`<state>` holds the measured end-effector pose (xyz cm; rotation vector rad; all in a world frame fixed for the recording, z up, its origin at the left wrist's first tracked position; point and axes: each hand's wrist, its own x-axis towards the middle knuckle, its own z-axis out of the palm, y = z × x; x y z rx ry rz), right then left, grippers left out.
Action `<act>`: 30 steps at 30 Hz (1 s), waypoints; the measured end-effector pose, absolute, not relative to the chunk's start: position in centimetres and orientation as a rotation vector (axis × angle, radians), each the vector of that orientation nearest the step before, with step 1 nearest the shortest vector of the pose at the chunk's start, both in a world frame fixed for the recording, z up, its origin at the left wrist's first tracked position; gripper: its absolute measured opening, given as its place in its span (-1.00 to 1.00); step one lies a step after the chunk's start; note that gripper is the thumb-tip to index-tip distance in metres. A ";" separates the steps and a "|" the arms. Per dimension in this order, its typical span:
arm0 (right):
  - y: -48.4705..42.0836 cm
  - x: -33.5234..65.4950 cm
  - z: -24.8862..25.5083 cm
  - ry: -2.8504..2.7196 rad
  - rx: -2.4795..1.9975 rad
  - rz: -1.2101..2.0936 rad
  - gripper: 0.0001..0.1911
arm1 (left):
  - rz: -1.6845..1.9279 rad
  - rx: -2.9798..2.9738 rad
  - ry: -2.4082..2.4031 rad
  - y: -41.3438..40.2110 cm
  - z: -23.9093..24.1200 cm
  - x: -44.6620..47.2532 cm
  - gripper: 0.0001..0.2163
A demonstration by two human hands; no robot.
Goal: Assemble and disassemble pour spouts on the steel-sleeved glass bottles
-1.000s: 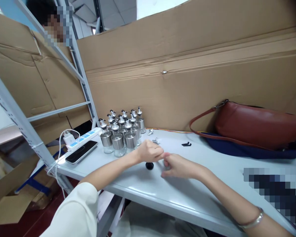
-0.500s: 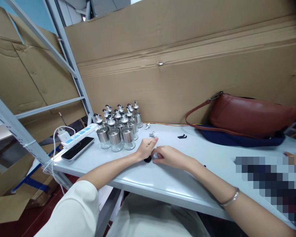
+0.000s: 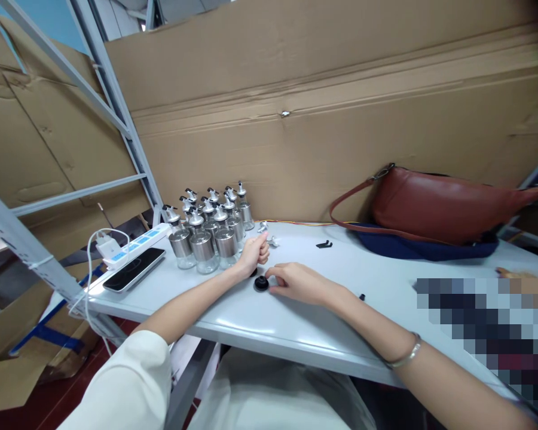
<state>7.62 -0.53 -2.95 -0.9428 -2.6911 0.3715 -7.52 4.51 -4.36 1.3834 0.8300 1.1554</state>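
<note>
My left hand [image 3: 253,255] is curled into a fist, thumb uppermost, beside the front bottles. What it may hold is hidden; a bit of black shows beneath it. A round black ridged stopper [image 3: 260,283] lies on the table between my hands. At its right edge is my right hand [image 3: 293,279], with thumb and forefinger apart at the stopper's rim. Just behind my left hand lie silver pourer tops [image 3: 273,241]. Several glass bottles with steel sleeves [image 3: 203,246] and silver pour spouts stand grouped to the left.
A phone [image 3: 134,270] and a white power strip [image 3: 138,243] with a charger lie at the table's left end. Black clip-like pieces [image 3: 324,245] lie farther back. A brown bag [image 3: 439,203] rests on blue cloth at the right. Cardboard [image 3: 296,161] walls the back.
My hands have moved apart, the left one going left and up. The black stopper, mostly covered before, now shows between them. The camera view has shifted slightly.
</note>
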 end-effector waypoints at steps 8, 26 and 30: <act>3.4 11.9 -2.2 -2.492 -1.239 0.192 -0.80 | 1.264 1.453 0.885 5.0 -4.4 -7.7 -0.59; 4.0 14.4 -1.4 -2.268 -1.303 0.252 -0.79 | 0.100 2.370 1.786 13.4 -3.3 -5.2 -0.05; 3.8 14.3 -1.2 -2.281 -1.294 0.245 -0.80 | 0.071 2.352 1.827 15.2 -3.6 -5.1 -0.19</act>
